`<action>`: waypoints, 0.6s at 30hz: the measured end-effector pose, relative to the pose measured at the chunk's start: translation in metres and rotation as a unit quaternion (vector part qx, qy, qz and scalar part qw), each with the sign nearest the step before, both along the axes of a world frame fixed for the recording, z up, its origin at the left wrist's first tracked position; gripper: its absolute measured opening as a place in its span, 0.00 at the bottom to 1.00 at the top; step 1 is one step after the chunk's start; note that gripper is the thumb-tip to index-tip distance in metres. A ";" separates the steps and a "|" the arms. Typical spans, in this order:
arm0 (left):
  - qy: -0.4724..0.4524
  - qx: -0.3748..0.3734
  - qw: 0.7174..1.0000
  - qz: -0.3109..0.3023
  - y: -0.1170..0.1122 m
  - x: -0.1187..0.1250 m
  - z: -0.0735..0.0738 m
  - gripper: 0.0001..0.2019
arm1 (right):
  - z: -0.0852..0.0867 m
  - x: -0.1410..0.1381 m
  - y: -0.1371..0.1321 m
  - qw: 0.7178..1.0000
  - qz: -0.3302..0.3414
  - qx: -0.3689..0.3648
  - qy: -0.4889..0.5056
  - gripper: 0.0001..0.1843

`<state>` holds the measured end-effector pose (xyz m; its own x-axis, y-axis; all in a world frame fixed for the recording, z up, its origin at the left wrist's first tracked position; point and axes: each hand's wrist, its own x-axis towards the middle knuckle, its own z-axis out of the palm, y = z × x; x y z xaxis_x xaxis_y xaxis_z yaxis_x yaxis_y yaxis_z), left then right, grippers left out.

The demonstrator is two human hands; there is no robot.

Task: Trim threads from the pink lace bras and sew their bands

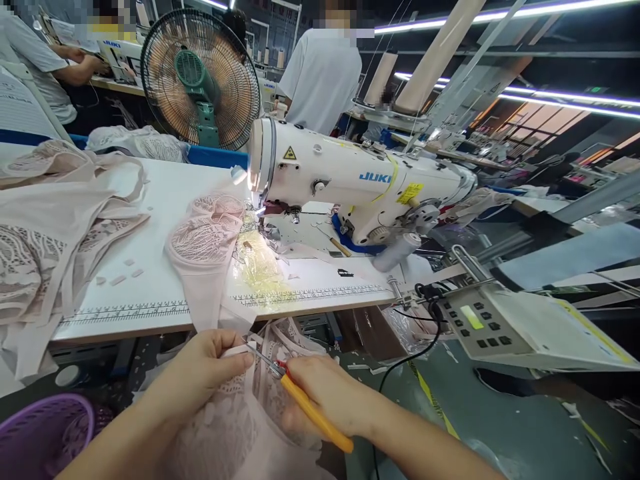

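Observation:
My left hand [215, 363] pinches the edge of a pale pink lace bra [225, 427] just below the table's front edge. In my right hand [325, 390] is a pair of scissors [313, 410] with an orange handle and a red part near the pivot. The narrow metal blades reach the fabric edge beside my left thumb; whether they are open or closed is hard to tell. Most of this bra hangs over my lap. Another pink lace bra cup [205, 233] lies on the white table [160, 200], next to the needle area of a JUKI sewing machine [325, 167].
More pink bras [60, 233] are heaped at the table's left. A ruler strip [320, 293] runs along its front edge. A control box [485, 323] juts out on the right. A purple basket [45, 427] stands lower left. Behind are a large fan [200, 80] and other people.

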<state>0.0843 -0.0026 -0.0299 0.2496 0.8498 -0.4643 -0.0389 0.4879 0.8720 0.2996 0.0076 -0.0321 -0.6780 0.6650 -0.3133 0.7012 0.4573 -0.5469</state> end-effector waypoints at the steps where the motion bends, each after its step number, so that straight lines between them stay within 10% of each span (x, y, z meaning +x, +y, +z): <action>1: -0.008 -0.003 1.000 -0.001 0.001 -0.001 -0.001 0.17 | 0.001 0.000 0.000 1.000 0.003 0.001 0.001 0.27; 18: -0.067 -0.033 0.997 -0.015 0.002 -0.003 0.000 0.13 | -0.012 -0.007 -0.005 0.999 -0.038 -0.028 0.016 0.21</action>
<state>0.0810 -0.0006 -0.0295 0.3387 0.8097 -0.4792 -0.1377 0.5465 0.8261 0.2921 0.0030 -0.0440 -0.6365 0.6969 -0.3303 0.7145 0.3716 -0.5928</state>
